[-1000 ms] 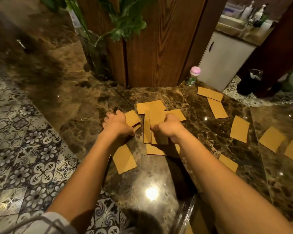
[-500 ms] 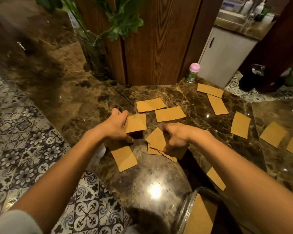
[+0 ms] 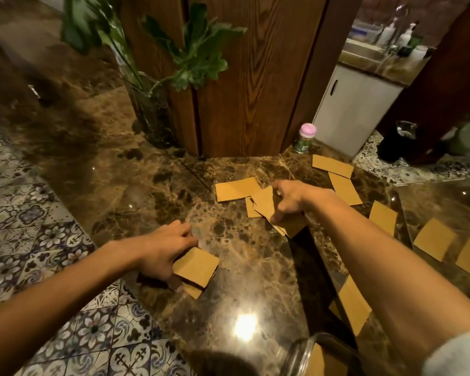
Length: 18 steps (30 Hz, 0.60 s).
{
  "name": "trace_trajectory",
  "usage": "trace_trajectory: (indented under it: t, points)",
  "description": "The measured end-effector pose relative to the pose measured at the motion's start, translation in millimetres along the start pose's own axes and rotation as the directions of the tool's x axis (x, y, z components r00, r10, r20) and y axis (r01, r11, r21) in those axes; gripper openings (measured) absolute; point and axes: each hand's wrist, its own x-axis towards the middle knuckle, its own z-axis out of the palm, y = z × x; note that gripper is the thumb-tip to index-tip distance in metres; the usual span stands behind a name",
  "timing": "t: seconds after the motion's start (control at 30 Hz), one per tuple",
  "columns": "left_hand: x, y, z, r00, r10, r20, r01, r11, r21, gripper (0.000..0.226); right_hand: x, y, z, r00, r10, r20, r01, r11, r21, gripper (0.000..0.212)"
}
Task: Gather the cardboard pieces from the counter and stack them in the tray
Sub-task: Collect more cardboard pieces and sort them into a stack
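Tan cardboard pieces lie scattered on the dark marble counter (image 3: pixel 255 267). My left hand (image 3: pixel 163 253) grips a small stack of cardboard pieces (image 3: pixel 197 265) near the counter's left edge, over another piece lying flat. My right hand (image 3: pixel 291 199) holds a fanned bunch of cardboard pieces (image 3: pixel 266 207) just right of a loose piece (image 3: pixel 236 189). More pieces lie at the far right (image 3: pixel 331 165), (image 3: pixel 345 189), (image 3: pixel 383 217) and one under my right forearm (image 3: pixel 353 308). The clear glass tray (image 3: pixel 299 354) shows at the bottom edge with cardboard inside.
A glass vase with green leaves (image 3: pixel 152 104) stands by a wooden pillar (image 3: pixel 242 77) at the back. A small jar with a pink lid (image 3: pixel 305 138) sits at the back right. A second counter slab (image 3: pixel 445 240) at right bears more cardboard. Patterned floor tiles lie left.
My left hand has drawn back toward me and down with its piece onto the near-left piece. My right hand has moved away and right with its bunch, over the piece that lay there.
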Motion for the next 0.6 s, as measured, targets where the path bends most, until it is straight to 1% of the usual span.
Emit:
trace_trajectory:
  t: [0.07, 0.1, 0.13, 0.2, 0.27, 0.3, 0.33, 0.37, 0.4, 0.43, 0.47, 0.5, 0.53, 0.57, 0.6]
  points:
    - [-5.2, -2.9, 8.8, 0.996, -0.066, -0.067, 0.064, 0.997, -0.038, 0.080, 0.8, 2.4, -2.2, 1.000, 0.015, -0.009, -0.016, 0.997, -0.082, 0.093]
    - [-5.0, -3.3, 12.9, 0.986, -0.108, -0.125, 0.099, 0.992, -0.074, 0.079, 0.2, 5.4, -2.4, 1.000, 0.015, -0.017, -0.016, 0.996, -0.087, 0.092]
    - [-4.1, -1.2, 16.3, 0.971, -0.156, -0.182, 0.133, 0.982, -0.133, 0.080, -2.1, 8.5, -1.2, 1.000, 0.017, -0.015, -0.018, 0.999, -0.045, 0.090]
    - [1.7, 8.1, 20.8, 0.942, -0.247, -0.228, 0.176, 0.940, -0.293, 0.091, -8.3, 15.6, 6.5, 1.000, -0.001, -0.031, 0.005, 0.993, 0.116, 0.082]
    - [12.0, 23.0, 18.1, 0.925, -0.323, -0.200, 0.201, 0.864, -0.462, 0.104, -20.1, 19.4, 20.3, 0.999, -0.035, -0.027, 0.042, 0.953, 0.300, 0.067]
    - [19.3, 33.5, 12.1, 0.916, -0.351, -0.194, 0.199, 0.819, -0.539, 0.105, -29.1, 21.2, 28.1, 0.998, -0.061, -0.016, 0.062, 0.912, 0.406, 0.060]
    - [28.2, 43.8, 6.9, 0.900, -0.382, -0.212, 0.176, 0.762, -0.623, 0.102, -37.4, 21.8, 35.6, 0.997, -0.075, -0.004, 0.065, 0.845, 0.531, 0.057]
    - [36.4, 57.7, -1.8, 0.883, -0.408, -0.233, 0.129, 0.688, -0.714, 0.093, -50.2, 22.1, 41.0, 0.996, -0.088, 0.001, 0.064, 0.739, 0.671, 0.054]
    - [43.2, 71.6, -11.0, 0.867, -0.435, -0.242, 0.047, 0.555, -0.830, 0.081, -65.1, 17.9, 45.2, 0.995, -0.105, 0.004, 0.058, 0.583, 0.811, 0.049]
    - [49.4, 85.1, -19.9, 0.865, -0.457, -0.209, -0.054, 0.328, -0.943, 0.068, -79.5, 10.7, 49.9, 0.992, -0.123, -0.004, 0.050, 0.376, 0.925, 0.043]
    - [53.7, 99.8, -28.3, 0.878, -0.454, -0.150, -0.148, 0.040, -0.988, 0.060, -93.7, -0.5, 55.2, 0.990, -0.138, -0.007, 0.033, 0.186, 0.982, 0.040]
    - [58.3, 116.7, -37.4, 0.898, -0.429, -0.095, -0.201, -0.207, -0.957, 0.057, -109.3, -8.1, 58.6, 0.992, -0.125, -0.030, 0.036, 0.051, 0.998, 0.040]
    - [60.4, 130.6, -44.8, 0.906, -0.418, -0.064, -0.239, -0.383, -0.892, 0.055, -121.8, -16.1, 62.6, 0.994, -0.096, -0.061, 0.058, -0.027, 0.998, 0.041]
    - [61.7, 142.9, -51.7, 0.911, -0.408, -0.055, -0.267, -0.484, -0.833, 0.059, -132.6, -21.8, 66.0, 0.993, -0.053, -0.108, 0.103, -0.085, 0.991, 0.042]
    - [63.9, 156.6, -59.4, 0.920, -0.388, -0.058, -0.275, -0.533, -0.800, 0.062, -142.9, -21.4, 68.8, 0.987, 0.000, -0.161, 0.160, -0.104, 0.982, 0.042]
